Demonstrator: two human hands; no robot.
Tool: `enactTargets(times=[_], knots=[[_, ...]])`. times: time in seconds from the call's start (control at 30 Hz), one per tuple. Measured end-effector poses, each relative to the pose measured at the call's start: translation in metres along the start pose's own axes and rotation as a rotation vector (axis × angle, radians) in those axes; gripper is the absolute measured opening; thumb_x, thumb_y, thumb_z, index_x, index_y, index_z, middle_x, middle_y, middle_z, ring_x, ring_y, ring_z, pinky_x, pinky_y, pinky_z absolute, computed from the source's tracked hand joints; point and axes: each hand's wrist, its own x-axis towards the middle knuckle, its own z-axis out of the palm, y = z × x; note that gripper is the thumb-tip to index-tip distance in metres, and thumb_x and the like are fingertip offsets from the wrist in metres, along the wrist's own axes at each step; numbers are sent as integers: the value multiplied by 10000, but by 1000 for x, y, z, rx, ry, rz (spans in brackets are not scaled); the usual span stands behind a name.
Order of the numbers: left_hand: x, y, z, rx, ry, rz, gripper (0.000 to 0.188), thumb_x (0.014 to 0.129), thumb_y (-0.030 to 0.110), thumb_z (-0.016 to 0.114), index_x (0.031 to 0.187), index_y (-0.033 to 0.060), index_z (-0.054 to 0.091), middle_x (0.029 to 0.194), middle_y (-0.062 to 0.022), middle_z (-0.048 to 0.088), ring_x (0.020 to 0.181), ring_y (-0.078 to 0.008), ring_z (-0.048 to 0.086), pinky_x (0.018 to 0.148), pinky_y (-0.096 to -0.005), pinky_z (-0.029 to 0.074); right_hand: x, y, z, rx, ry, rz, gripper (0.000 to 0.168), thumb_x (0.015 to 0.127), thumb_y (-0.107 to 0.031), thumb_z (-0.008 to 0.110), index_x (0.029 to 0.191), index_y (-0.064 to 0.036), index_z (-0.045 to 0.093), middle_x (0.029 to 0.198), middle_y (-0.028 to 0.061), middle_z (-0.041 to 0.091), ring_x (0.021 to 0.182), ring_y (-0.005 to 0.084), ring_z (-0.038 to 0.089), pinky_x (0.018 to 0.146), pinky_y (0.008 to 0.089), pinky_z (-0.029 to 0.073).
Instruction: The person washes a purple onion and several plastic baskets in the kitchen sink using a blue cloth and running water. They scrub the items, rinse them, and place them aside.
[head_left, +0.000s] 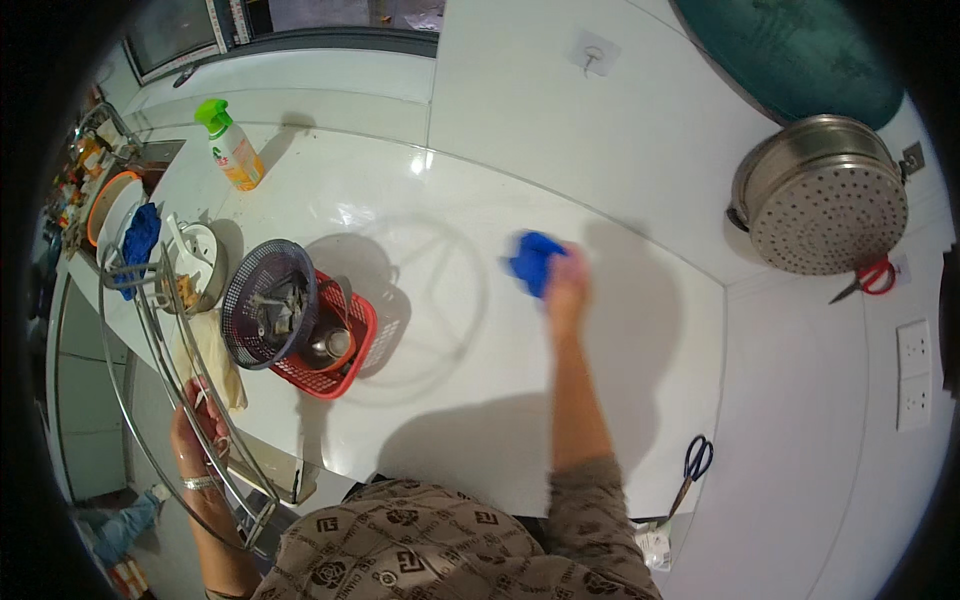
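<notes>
Over the right half of the white countertop (450, 352), my right hand (568, 277) grips a bunched blue cloth (534, 262); both look blurred. My left hand (201, 427) holds a metal wire rack (196, 409) at the counter's left front edge. The rack stands tilted, its curved rods crossing in front of a pale bag (229, 367). Between my hands sits a red plastic basket (360, 319) with metal items inside. A dark plastic colander (240, 330), holding several small objects, rests against the basket and partly covers it.
A spray bottle (238, 157) with a green head stands at the back left. Beside the colander is a pot (217, 270) with a white ladle. Scissors (694, 465) lie at the front right. A perforated steamer pot (829, 210) and red-handled scissors (874, 277) hang on the wall.
</notes>
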Motion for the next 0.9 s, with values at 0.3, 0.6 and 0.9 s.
enactTargets(times=[0.3,0.6,0.9], knots=[[16,-15,16,28,-15,23,408,820,429,514,1014,71,480,584,1,490,361,-63,422,302,-168,328,-25,89,-33,-920,-46,-91,279,843,-291,456,963,-58,553,890,178,545,873,321,533,707,448,447],[29,-2,43,62,3,5,403,828,433,502,996,68,485,586,-1,499,369,-92,455,286,-186,317,44,-48,86,220,6,-53,259,857,-182,521,1064,-26,522,1035,150,534,935,263,529,841,340,417],[47,-10,29,-33,-112,42,357,831,400,516,957,77,432,579,-15,490,358,-101,495,227,-168,312,125,125,6,-789,-6,243,252,806,-176,477,975,-4,551,1046,165,539,1004,327,496,788,417,443]])
